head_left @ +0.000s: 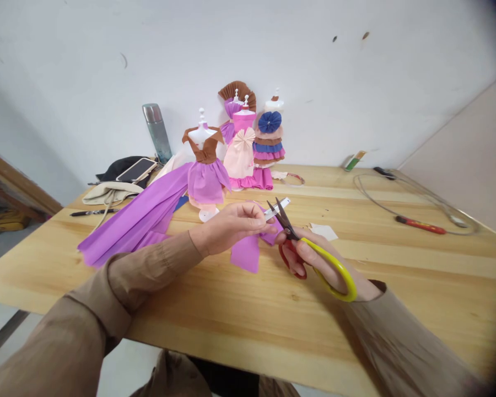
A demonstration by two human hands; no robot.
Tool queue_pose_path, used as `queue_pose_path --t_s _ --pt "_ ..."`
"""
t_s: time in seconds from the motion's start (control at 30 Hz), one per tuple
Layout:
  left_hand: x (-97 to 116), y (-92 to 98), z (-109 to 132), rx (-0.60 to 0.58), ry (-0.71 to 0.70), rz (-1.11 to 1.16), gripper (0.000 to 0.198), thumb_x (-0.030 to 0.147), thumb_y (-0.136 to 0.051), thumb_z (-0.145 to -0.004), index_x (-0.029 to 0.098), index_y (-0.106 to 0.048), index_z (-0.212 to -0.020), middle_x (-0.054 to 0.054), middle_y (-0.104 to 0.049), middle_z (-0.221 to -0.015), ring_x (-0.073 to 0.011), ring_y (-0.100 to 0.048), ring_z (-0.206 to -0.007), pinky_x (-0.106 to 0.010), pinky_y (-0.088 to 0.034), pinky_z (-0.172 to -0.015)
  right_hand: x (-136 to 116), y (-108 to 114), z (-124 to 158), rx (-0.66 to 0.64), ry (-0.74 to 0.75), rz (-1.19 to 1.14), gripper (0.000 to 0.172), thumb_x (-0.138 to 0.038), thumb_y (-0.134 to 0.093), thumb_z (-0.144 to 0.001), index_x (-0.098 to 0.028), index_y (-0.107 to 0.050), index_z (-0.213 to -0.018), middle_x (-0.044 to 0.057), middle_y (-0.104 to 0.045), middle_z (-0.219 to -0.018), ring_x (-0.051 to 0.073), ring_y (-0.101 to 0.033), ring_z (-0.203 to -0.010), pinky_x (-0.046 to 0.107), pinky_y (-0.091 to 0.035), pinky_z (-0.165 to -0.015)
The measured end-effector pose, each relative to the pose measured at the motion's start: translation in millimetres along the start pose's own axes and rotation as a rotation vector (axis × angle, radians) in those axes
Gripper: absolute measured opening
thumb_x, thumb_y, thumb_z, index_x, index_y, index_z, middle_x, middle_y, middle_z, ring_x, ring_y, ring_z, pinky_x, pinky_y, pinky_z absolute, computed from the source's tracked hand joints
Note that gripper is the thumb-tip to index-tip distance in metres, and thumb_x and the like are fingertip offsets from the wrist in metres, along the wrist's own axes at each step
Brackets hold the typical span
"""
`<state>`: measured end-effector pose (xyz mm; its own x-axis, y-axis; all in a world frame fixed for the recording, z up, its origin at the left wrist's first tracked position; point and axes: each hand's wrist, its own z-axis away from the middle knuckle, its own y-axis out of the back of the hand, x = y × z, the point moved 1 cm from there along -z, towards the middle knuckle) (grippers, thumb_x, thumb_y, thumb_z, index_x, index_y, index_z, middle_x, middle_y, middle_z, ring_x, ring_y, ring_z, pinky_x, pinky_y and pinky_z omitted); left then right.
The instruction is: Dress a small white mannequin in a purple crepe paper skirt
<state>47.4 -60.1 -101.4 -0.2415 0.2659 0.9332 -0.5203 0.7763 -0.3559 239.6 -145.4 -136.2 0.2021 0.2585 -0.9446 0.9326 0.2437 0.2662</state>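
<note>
My left hand (240,226) pinches a narrow white strip (279,208) between thumb and fingers. In my right hand (323,251) is a pair of scissors (288,227) with one yellow and one red handle loop. The parted dark blades point up and left, right by the white strip; whether they touch it I cannot tell. Below my left hand lies a purple crepe-paper piece (245,255), partly covered by it. Just behind stands a small dress form (206,151) in a brown top and purple skirt.
More dressed mini forms (243,149) stand by the wall. Long purple paper (136,215), a phone (137,170), a pen (93,212) and a flask (157,132) are at left. A white scrap (324,231), a red-handled tool (420,225) and a cable (372,201) lie at right.
</note>
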Motion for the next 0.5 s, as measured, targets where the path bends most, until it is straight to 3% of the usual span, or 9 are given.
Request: queue_pose_path --t_s 0.23,0.5 --pt "2.3 -3.3 0.0 0.053 0.016 -0.043 0.031 0.027 -0.081 -0.072 0.014 -0.054 -0.064 -0.003 -0.064 -0.075 -0.0172 -0.068 -0.083 -0.036 -0.047 -0.091 7.6 -0.5 1.1 -0.023 -0.021 -0.119 0.048 -0.063 -0.041 -0.097 -0.017 -0.054 -0.105 -0.005 -0.047 -0.054 0.011 -0.041 -0.047 0.028 -0.037 -0.050" --pt "2.9 -3.9 1.2 0.069 0.031 -0.047 0.033 0.029 -0.083 -0.070 0.015 -0.055 -0.063 -0.002 -0.067 -0.075 -0.0161 -0.068 -0.083 -0.035 -0.047 -0.095 2.8 -3.1 2.3 0.033 -0.107 -0.095 0.051 -0.067 -0.044 -0.095 -0.018 -0.054 -0.101 -0.007 -0.046 -0.051 0.010 -0.041 -0.042 0.025 -0.034 -0.043"
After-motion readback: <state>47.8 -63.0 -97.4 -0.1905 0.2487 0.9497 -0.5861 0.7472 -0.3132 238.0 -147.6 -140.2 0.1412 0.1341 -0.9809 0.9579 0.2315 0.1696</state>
